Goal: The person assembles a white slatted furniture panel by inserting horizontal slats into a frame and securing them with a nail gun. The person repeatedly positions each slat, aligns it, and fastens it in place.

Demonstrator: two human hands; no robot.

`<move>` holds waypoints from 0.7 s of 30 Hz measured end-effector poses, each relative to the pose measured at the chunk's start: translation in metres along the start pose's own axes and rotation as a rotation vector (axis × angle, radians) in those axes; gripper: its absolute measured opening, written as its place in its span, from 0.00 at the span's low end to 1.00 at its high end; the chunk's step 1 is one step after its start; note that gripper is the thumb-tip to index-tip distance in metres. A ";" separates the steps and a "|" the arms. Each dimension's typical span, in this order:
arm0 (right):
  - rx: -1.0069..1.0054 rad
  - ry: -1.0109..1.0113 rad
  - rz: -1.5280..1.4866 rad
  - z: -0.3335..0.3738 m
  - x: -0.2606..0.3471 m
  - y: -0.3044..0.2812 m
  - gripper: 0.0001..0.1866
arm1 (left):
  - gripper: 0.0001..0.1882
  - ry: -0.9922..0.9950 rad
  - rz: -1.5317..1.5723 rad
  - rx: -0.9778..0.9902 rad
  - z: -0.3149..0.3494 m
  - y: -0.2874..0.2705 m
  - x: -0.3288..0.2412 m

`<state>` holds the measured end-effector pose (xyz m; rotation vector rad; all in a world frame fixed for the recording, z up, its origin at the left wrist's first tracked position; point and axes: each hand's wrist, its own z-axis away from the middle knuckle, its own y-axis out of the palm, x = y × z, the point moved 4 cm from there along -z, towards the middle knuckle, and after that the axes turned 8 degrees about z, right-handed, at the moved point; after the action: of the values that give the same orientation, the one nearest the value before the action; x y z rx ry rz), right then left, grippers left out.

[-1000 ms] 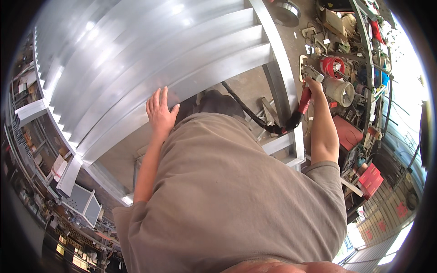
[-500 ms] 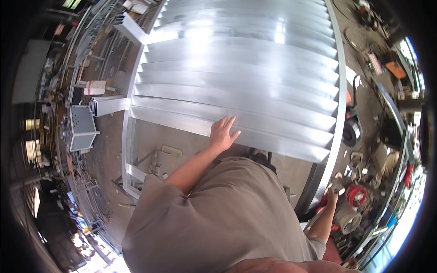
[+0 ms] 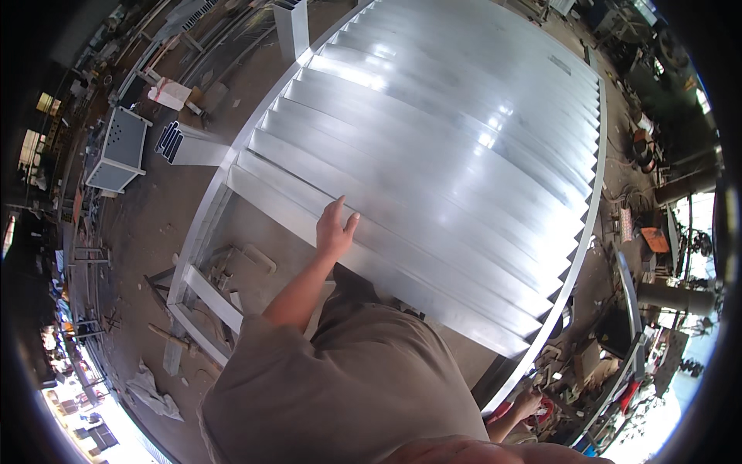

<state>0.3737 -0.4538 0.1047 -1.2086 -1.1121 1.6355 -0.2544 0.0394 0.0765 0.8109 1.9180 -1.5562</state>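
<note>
A large silvery metal louvre panel [image 3: 433,170] fills the middle, its long slats set side by side in a metal frame [image 3: 202,213]. My left hand [image 3: 335,233] is at the nearest slat, fingers extended and thumb apart, with nothing in it. Whether its fingertips press on the metal or hover just over it, I cannot tell. Low on the right, outside the panel's right rail [image 3: 580,267], my right hand [image 3: 528,402] hangs by a red item. Its fingers are too small and hidden to make out.
Metal legs or channel pieces [image 3: 193,147] jut out from the frame's left side. Beyond them stand a grey perforated box [image 3: 120,151] and a white carton [image 3: 168,93]. Clutter, an orange item [image 3: 654,239] and a long rail [image 3: 630,290] lie to the right.
The view has turned, so the panel now slants down to the right. My left hand shows further left along the near slat, its fingers closer together. My right hand appears lower.
</note>
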 end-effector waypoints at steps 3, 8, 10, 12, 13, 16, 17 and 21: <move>-0.468 -0.334 -0.344 0.035 0.156 -0.079 0.29 | 0.32 -0.032 0.041 -0.065 -0.026 -0.019 0.032; -0.002 -0.909 -1.001 0.180 0.515 -0.206 0.43 | 0.29 -0.108 0.190 -0.046 -0.085 -0.039 0.092; 0.151 -1.230 -1.023 0.263 0.651 -0.268 0.51 | 0.28 -0.106 0.265 -0.060 -0.102 -0.049 0.109; 0.181 -1.427 -0.979 0.341 0.779 -0.319 0.62 | 0.27 -0.233 0.385 0.017 -0.111 -0.057 0.128; 0.203 -1.502 -0.945 0.374 0.837 -0.341 0.64 | 0.26 -0.295 0.444 0.061 -0.114 -0.060 0.136; 0.010 -1.604 -0.793 0.449 0.998 -0.396 0.70 | 0.24 -0.356 0.588 0.172 -0.120 -0.068 0.153; -0.068 -1.634 -0.762 0.468 1.043 -0.410 0.72 | 0.24 -0.385 0.640 0.204 -0.122 -0.068 0.158; -0.143 -1.734 -0.838 0.516 1.168 -0.439 0.72 | 0.26 -0.559 0.799 0.338 -0.127 -0.068 0.174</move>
<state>-0.3439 0.6745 0.2920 0.9977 -2.2275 1.6244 -0.4265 0.1746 0.0195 0.9811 0.7871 -1.3819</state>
